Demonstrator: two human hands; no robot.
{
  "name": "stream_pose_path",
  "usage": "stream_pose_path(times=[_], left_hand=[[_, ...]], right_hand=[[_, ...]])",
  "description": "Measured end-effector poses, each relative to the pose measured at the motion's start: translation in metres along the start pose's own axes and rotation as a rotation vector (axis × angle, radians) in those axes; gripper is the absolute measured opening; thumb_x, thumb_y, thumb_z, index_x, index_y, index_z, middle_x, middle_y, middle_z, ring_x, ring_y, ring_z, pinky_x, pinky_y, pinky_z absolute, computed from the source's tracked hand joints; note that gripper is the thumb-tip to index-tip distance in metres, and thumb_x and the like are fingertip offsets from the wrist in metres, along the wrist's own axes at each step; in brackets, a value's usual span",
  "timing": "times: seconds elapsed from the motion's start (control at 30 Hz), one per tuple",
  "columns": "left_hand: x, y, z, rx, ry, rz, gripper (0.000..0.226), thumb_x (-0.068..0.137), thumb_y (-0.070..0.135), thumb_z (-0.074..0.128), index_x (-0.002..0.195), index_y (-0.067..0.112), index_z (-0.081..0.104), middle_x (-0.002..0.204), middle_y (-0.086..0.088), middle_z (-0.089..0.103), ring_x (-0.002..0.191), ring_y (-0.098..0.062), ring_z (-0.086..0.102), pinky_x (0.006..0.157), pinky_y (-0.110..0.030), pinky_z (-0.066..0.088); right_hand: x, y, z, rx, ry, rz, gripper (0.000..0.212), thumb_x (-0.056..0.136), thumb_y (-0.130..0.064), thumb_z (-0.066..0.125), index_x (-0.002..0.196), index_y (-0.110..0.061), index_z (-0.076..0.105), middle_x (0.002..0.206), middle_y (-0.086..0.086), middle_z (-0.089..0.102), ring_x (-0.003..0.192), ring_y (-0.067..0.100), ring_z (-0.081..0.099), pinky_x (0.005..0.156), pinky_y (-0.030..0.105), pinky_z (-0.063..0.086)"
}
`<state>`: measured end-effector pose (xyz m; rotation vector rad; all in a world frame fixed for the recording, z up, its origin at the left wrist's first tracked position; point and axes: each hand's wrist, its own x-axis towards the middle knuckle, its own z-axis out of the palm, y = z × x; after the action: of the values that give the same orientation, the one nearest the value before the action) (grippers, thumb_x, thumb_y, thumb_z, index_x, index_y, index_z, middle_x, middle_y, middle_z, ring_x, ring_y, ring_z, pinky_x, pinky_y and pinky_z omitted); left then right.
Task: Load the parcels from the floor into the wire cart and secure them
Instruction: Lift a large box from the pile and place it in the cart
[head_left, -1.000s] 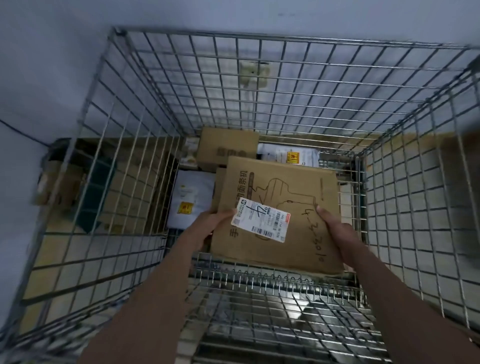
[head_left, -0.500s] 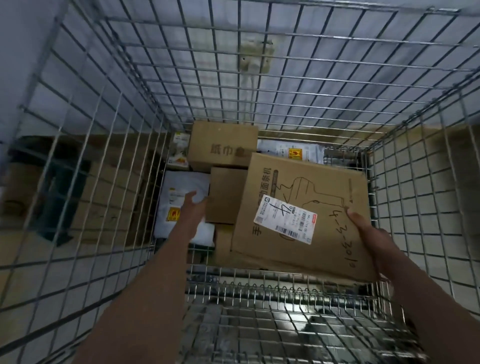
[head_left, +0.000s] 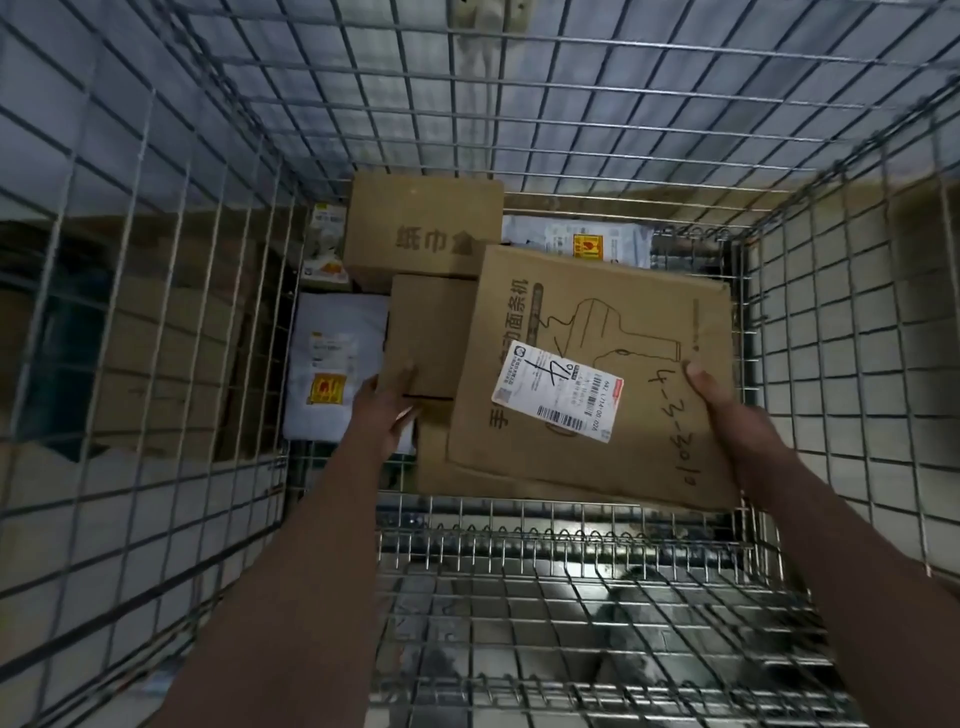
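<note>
The picture is dim and a bit bluish. The brightest spots are shiny glints on the metal floor of the wire cart (head_left: 571, 587) near the bottom. Both arms look dark. The cart wires bend outward at the edges. The far boxes look soft and slightly blurry.

Small box (head_left: 431, 338) half under large carton (head_left: 613, 332)

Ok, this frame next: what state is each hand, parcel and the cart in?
Large flat box: tilted above the other parcels, held at its right edge.
Right hand: grips the large flat box.
Left hand: holds the small box's near edge.
Small box: lying in the cart, partly under the flat box.
Back box: resting against the rear wall.
White bag: lying flat, left side.
Cart: open-topped, partly loaded.
</note>
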<state>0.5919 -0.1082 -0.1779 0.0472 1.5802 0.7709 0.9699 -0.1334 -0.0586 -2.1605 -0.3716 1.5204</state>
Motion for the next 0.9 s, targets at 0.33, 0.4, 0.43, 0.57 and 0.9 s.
stream_pose_path(times=[0.33, 0.4, 0.43, 0.57, 0.9], left_hand=[[-0.056, 0.009, -0.069, -0.345, 0.346, 0.116, 0.062, 0.084, 0.026, 0.08, 0.136, 0.008, 0.052, 0.129, -0.011, 0.063, 0.11, -0.029, 0.065, 0.089, -0.042, 0.058], [-0.069, 0.002, -0.073, -0.422, 0.36, 0.117, 0.06, 0.084, 0.022, 0.08, 0.136, 0.008, 0.052, 0.131, -0.011, 0.062, 0.109, -0.029, 0.065, 0.084, -0.04, 0.059], [-0.077, -0.001, -0.07, -0.437, 0.366, 0.123, 0.056, 0.086, 0.019, 0.078, 0.134, 0.007, 0.052, 0.132, -0.011, 0.061, 0.106, -0.027, 0.065, 0.085, -0.039, 0.058], [-0.094, -0.018, -0.058, -0.516, 0.384, 0.091, 0.05, 0.094, 0.018, 0.068, 0.14, 0.008, 0.049, 0.136, -0.009, 0.055, 0.111, -0.026, 0.058, 0.099, -0.038, 0.052], [-0.113, -0.023, -0.007, -0.675, 0.302, -0.002, 0.049, 0.103, 0.031, 0.054, 0.146, 0.012, 0.04, 0.134, -0.006, 0.05, 0.12, -0.019, 0.051, 0.11, -0.028, 0.042]], right_hand=[[-0.027, -0.004, 0.008, 0.006, 0.066, 0.045, 0.094, 0.051, -0.065, 0.086, 0.116, -0.001, 0.064, 0.103, 0.015, 0.072, 0.087, 0.032, 0.072, 0.077, 0.05, 0.06], [-0.03, -0.001, 0.007, 0.046, 0.062, 0.027, 0.099, 0.048, -0.064, 0.087, 0.119, 0.001, 0.063, 0.107, 0.017, 0.072, 0.088, 0.032, 0.072, 0.08, 0.053, 0.059], [-0.038, -0.005, 0.011, 0.051, 0.05, 0.033, 0.09, 0.054, -0.06, 0.086, 0.117, 0.001, 0.064, 0.107, 0.018, 0.072, 0.086, 0.031, 0.072, 0.078, 0.048, 0.06], [-0.049, -0.013, 0.019, 0.085, 0.001, 0.054, 0.036, 0.085, -0.042, 0.071, 0.09, -0.008, 0.061, 0.065, 0.003, 0.072, 0.055, 0.017, 0.069, 0.041, 0.025, 0.055], [-0.036, -0.009, -0.005, -0.008, 0.104, 0.022, 0.09, 0.056, -0.062, 0.085, 0.118, -0.001, 0.063, 0.105, 0.016, 0.071, 0.09, 0.033, 0.071, 0.084, 0.051, 0.057]])
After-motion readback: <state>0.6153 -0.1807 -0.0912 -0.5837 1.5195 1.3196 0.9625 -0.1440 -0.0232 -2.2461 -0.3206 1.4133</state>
